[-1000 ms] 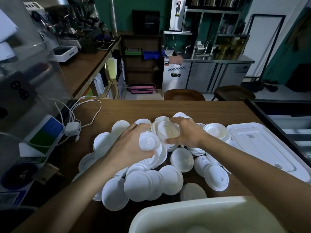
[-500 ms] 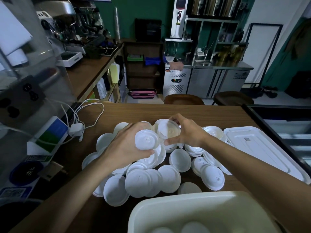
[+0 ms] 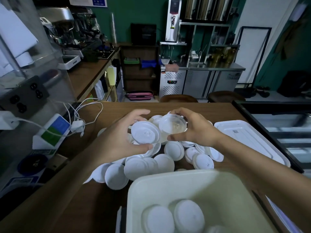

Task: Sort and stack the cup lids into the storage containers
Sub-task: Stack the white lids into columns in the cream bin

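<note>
Head view has both hands raised above the pile of lids (image 3: 148, 165) on the table (image 3: 210, 110). The left hand (image 3: 117, 140) grips a white lid (image 3: 145, 133), thumb under its near edge and fingers curled over the far edge. The right hand (image 3: 196, 130) pinches a second lid (image 3: 172, 126) the same way, hollow side towards the camera. The two rims overlap just between the two thumbs.

The likeliest fault, as I judge it, is a bad nest. The second lid faces the other way from the white one, so pressed together they may jam or sit crooked, and a crooked pair will topple any stack built on it. Each grip is on the rim alone. A hard squeeze could flex the thin plastic and let it spring out, down into the heap below the fingers.

The storage container (image 3: 170, 180) sits nearer the body than the fingers, with two lids (image 3: 188, 214) lying in it. A careless forearm swept back towards it could scatter the loose lids beneath the wrists off the table's edge.
</note>
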